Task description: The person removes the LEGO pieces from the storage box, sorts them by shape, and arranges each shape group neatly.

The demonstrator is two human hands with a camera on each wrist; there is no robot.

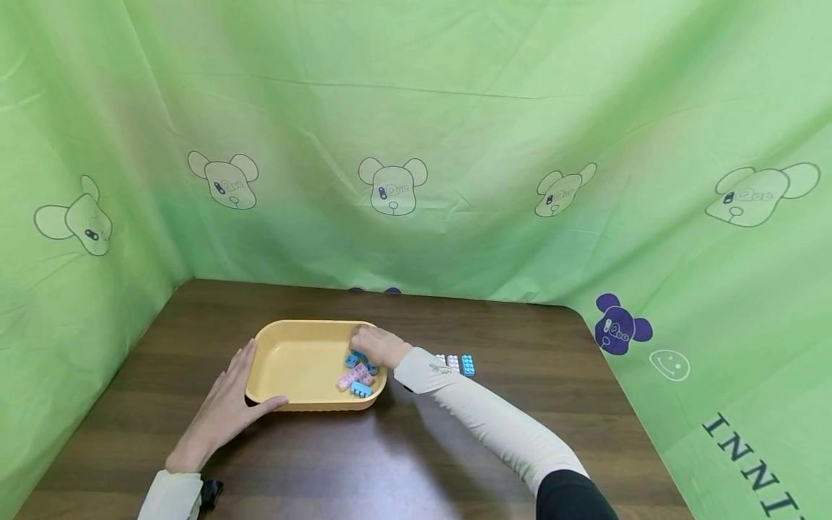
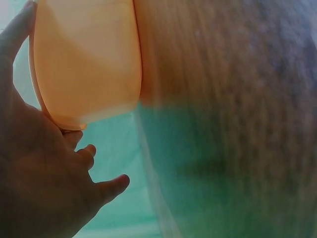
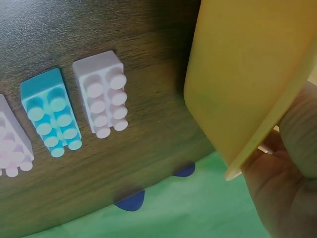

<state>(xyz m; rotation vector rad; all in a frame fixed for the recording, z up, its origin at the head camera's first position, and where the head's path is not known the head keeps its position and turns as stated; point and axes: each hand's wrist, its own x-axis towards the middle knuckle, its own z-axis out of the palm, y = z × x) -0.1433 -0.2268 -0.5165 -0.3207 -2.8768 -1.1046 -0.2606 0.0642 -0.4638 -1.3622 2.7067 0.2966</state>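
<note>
A yellow plastic basin [image 1: 299,397] stands on the table, with several pink bricks [image 1: 353,375] and blue bricks [image 1: 361,390] heaped at its right end. My left hand [image 1: 224,404] rests against the basin's left end, fingers along the outside and thumb at the near rim. Over the right rim reaches my right hand [image 1: 379,345], its fingers bent down inside near the bricks. The basin wall hides most of those fingertips in the right wrist view, and I cannot tell whether they hold a brick.
To the right of the basin, a blue building brick [image 3: 52,114] lies between a whitish brick [image 3: 101,94] and a pale pink brick [image 3: 12,141], studs up, in a row. A green curtain [image 1: 416,238] with bear drawings hangs behind the wooden table [image 1: 312,462] and along its sides.
</note>
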